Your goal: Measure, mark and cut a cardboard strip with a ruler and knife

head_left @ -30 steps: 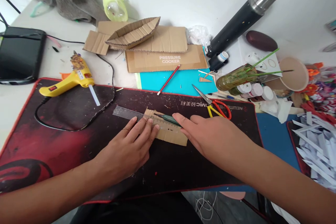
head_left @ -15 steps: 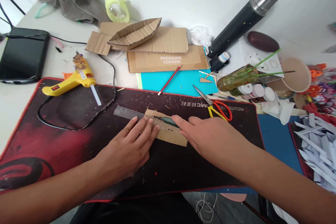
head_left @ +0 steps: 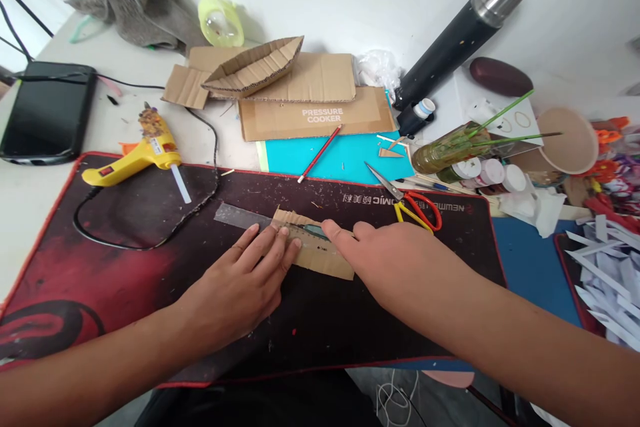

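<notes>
A clear plastic ruler [head_left: 235, 215] lies across a small piece of cardboard [head_left: 325, 266] on the dark desk mat. My left hand [head_left: 257, 270] is laid over both, fingers stretched out, pressing the ruler down. In my right hand [head_left: 395, 253] is a craft knife [head_left: 315, 231] with a dark greenish body, its tip pointing left along the ruler's upper edge. The blade's tip is hard to make out near my left fingertips. Part of the ruler runs beneath my left fingers, and my right fingers hide the knife's rear.
Scissors [head_left: 407, 203] lie just beyond my right hand. A yellow glue gun [head_left: 135, 159] with its cord rests at left, near a phone [head_left: 47, 112]. Behind are a red pencil [head_left: 320, 153], a boat-shaped cardboard piece [head_left: 255, 70], a black flask [head_left: 450, 50] and white paper strips [head_left: 610, 273] at right.
My right hand and the craft knife have shifted very slightly along the ruler. My left hand stays pressed on the ruler and cardboard. The whole view has moved a little.
</notes>
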Available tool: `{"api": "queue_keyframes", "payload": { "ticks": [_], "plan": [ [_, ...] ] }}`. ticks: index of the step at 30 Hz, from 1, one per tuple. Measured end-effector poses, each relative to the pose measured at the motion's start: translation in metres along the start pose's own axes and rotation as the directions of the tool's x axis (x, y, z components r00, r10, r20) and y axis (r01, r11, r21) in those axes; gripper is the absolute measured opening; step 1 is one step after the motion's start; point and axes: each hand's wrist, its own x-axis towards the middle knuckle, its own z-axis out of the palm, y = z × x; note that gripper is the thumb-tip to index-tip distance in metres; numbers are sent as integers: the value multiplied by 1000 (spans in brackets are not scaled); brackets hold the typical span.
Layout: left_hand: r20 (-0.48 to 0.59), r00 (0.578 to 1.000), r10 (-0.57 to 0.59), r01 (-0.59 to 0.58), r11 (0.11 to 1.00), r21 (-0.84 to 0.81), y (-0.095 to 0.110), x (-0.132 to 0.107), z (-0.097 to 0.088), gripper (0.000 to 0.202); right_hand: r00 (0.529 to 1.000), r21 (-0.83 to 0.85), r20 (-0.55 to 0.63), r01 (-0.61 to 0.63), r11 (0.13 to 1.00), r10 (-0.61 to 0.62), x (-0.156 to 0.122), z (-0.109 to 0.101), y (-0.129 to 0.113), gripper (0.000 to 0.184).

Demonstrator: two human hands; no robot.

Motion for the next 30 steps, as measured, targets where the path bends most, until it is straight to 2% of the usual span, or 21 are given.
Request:
{"api": "queue_keyframes", "payload": {
  "ticks": [6, 12, 16, 21, 23, 27, 30],
  "plan": [
    [5, 1000, -11, 11, 1000, -13, 0, 0, 0, 56, 994, -1, -108, 35, 999, -35, -1, 13, 9, 81],
    [-1, 1000, -19, 19, 1000, -22, 0, -1, 0, 58, 995, -3, -100, 31, 1000, -31, -3, 21, 11, 81],
    [-8, 1000, -17, 16, 1000, -26, 0, -1, 1, 60, 999, -23, -38, 19, 1000, -20, -3, 23, 11, 82],
    [7, 1000, -28, 28, 999, -37, 0, -2, 1, 61, 996, 7, -89, 6, 1000, -6, 1, 29, 9, 71],
    [9, 1000, -29, 29, 999, -46, 0, -2, 0, 62, 997, 12, -81, -5, 1000, 6, 2, 28, 7, 71],
    [8, 1000, -23, 23, 999, -45, 0, -2, 1, 58, 999, 10, 10, -32, 999, 32, 1, 17, 2, 80],
    [-4, 1000, -12, 12, 999, -36, 0, -2, 1, 57, 1000, 7, 10, -23, 1000, 23, 1, 7, -2, 81]
  ]
}}
